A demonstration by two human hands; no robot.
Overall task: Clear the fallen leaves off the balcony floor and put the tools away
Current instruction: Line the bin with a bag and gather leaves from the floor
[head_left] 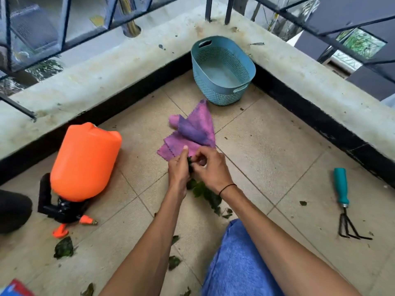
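Note:
On the tiled balcony floor [267, 150], my left hand [178, 169] and my right hand [210, 167] meet over a bunch of dark green leaves [205, 193]. Both pinch leaves between their fingertips. The bunch trails down between my wrists toward my knee. A crumpled purple cloth [192, 131] lies just beyond my hands. More loose leaves [63, 247] lie scattered on the tiles near me. An empty blue perforated basket [222, 69] stands in the corner. A teal-handled hand rake [344, 201] lies on the floor at the right.
An orange pressure sprayer [83, 163] lies on its side at the left. A low concrete wall [106, 67] with a black metal railing borders the floor on two sides. My knee in blue fabric [235, 263] is at the bottom. A red and blue object [12, 289] shows at the lower left corner.

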